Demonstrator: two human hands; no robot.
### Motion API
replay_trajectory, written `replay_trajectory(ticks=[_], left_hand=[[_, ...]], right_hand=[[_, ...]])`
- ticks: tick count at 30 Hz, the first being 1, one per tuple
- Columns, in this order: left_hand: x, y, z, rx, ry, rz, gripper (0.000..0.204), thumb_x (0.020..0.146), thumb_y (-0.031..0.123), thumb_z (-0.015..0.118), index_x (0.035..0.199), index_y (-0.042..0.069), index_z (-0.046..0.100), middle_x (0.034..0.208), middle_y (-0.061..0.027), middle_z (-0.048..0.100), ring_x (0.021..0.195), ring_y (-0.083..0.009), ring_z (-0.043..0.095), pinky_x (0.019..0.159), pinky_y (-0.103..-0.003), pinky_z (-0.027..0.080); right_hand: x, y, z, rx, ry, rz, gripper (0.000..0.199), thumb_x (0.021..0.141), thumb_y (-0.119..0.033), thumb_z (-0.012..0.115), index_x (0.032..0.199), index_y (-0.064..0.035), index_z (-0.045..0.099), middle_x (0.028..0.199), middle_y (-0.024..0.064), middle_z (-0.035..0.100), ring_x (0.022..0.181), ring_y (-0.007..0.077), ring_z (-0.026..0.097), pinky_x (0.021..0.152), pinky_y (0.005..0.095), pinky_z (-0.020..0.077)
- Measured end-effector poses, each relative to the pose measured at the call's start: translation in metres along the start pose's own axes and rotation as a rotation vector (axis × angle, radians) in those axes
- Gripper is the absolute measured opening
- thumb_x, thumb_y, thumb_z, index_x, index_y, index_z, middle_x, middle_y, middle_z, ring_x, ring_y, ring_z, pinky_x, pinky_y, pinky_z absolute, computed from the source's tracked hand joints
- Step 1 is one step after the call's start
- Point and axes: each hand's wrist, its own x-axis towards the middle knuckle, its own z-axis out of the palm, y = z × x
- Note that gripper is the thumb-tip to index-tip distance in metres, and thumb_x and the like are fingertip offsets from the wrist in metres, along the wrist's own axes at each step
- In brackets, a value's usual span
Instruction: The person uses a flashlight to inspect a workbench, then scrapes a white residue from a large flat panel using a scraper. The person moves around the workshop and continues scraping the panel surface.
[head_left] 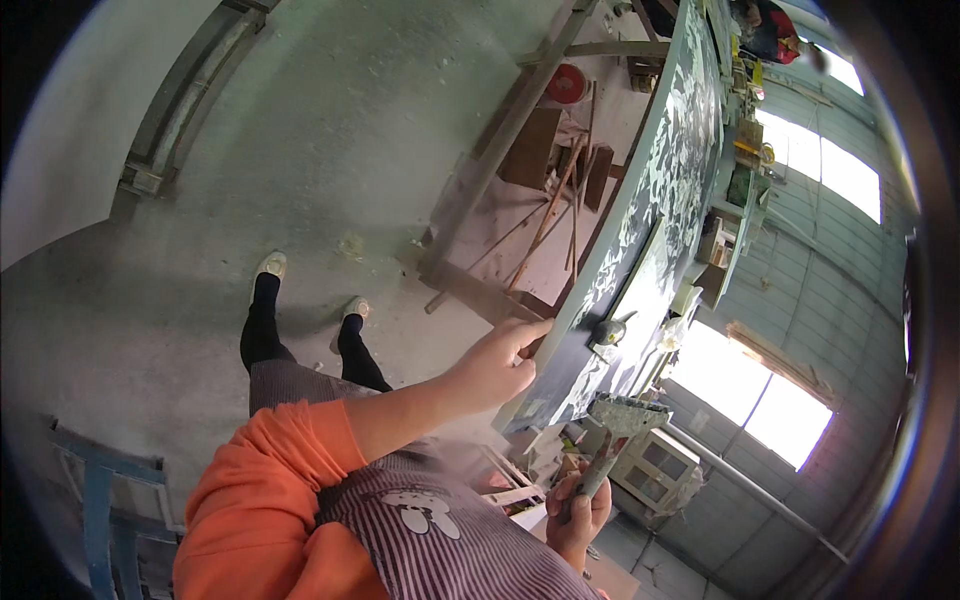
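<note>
My left hand (495, 365), below an orange sleeve, reaches to the near edge of a long dark panel (665, 160) mottled with pale patches. Its index finger is stretched out at the edge and the thumb stands apart; the other fingers are partly hidden. Lower down, my right hand (578, 512) is closed around the handle of a wide-headed hand tool (628, 412) with a speckled, crusted head. Whether it is a brush or a scraper I cannot tell. A small dark rounded object (610, 332) lies on the panel.
Under the panel, a wooden frame (480, 290) surrounds sticks (555, 205), brown boxes and a red round container (567, 84). Cluttered shelves (735, 230) line the windowed wall. A blue chair-like frame (100, 500) stands at lower left. Another person (770, 35) is at the far top.
</note>
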Motion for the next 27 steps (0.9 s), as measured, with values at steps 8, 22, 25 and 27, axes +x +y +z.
replay_trajectory(ticks=[8, 22, 25, 27], left_hand=[[-0.015, 0.000, -0.007, 0.053, -0.023, 0.057, 0.055, 0.083, -0.004, 0.050, 0.138, 0.004, 0.050, 0.122, -0.0143, 0.054, 0.108, -0.0224, 0.055, 0.095, -0.030, 0.044], [-0.038, -0.023, -0.024, 0.071, 0.017, 0.036, 0.028, 0.088, 0.005, 0.058, 0.115, 0.001, 0.061, 0.110, -0.0111, 0.057, 0.096, -0.0176, 0.059, 0.079, -0.031, 0.050], [-0.039, -0.016, -0.031, 0.095, 0.038, -0.165, 0.013, 0.089, 0.010, 0.061, 0.097, 0.000, 0.063, 0.091, -0.0085, 0.062, 0.078, -0.0136, 0.059, 0.069, -0.029, 0.049], [-0.041, -0.014, -0.034, 0.166, 0.035, -0.230, 0.015, 0.090, 0.014, 0.063, 0.089, 0.000, 0.061, 0.078, -0.0071, 0.063, 0.068, -0.0120, 0.057, 0.063, -0.029, 0.048]], right_hand=[[0.001, -0.002, 0.004, 0.009, -0.079, -0.042, 0.058, 0.087, -0.033, 0.073, 0.125, 0.0037, 0.050, 0.074, 0.0077, 0.055, 0.052, 0.0128, 0.048, 0.044, 0.0245, 0.0372], [0.004, -0.002, 0.015, -0.029, -0.047, 0.003, 0.058, 0.086, -0.031, 0.074, 0.125, 0.0029, 0.050, 0.075, 0.0076, 0.056, 0.053, 0.0131, 0.048, 0.044, 0.0253, 0.0359], [0.003, -0.001, 0.015, -0.019, -0.050, 0.005, 0.058, 0.085, -0.032, 0.074, 0.125, 0.0030, 0.050, 0.075, 0.0080, 0.056, 0.053, 0.0131, 0.048, 0.044, 0.0254, 0.0364], [0.001, 0.001, 0.014, -0.013, -0.058, 0.003, 0.059, 0.085, -0.033, 0.074, 0.125, 0.0032, 0.050, 0.076, 0.0082, 0.056, 0.053, 0.0131, 0.048, 0.044, 0.0254, 0.0370]])
